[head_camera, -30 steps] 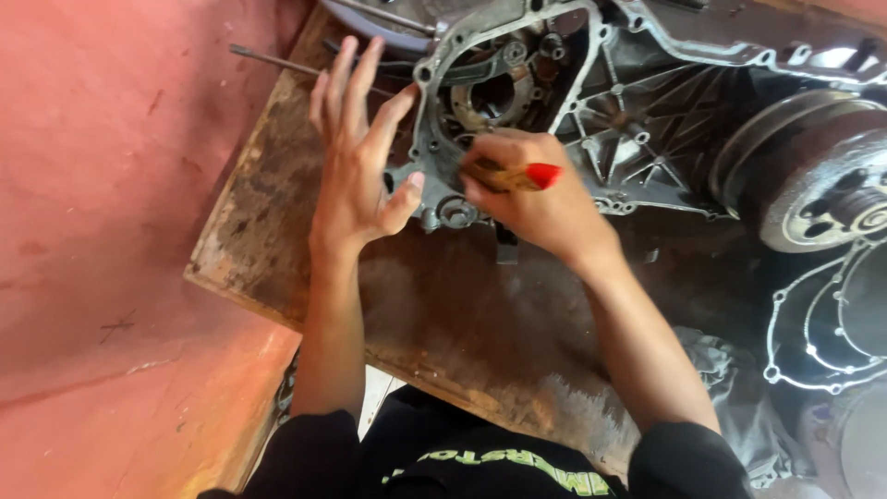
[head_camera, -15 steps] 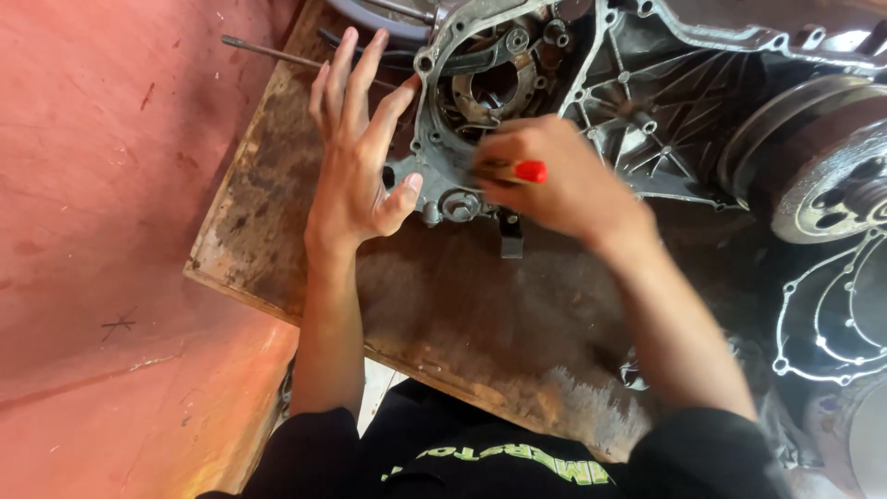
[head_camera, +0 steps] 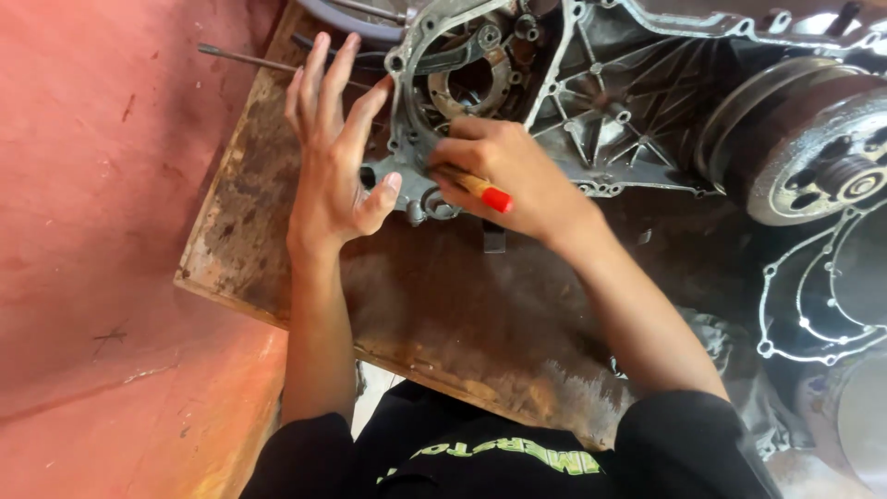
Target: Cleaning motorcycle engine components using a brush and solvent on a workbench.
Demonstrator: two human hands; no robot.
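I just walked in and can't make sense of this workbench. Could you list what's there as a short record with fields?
Surface: stained brown wooden board on a red floor
Main thing: grey cast-metal engine casing
Left hand: open, fingers spread, thumb against the casing's edge
Right hand: closed round an orange tool with a red tip
Nearby: round ribbed metal drum, thin metal rod

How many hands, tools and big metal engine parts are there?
Hands: 2, the left hand spread open against the engine case, the right hand gripping a tool
Tools: 2, a red-tipped tool and a thin metal rod
Big metal engine parts: 3, the engine case, a round drum and a cover
Total: 7
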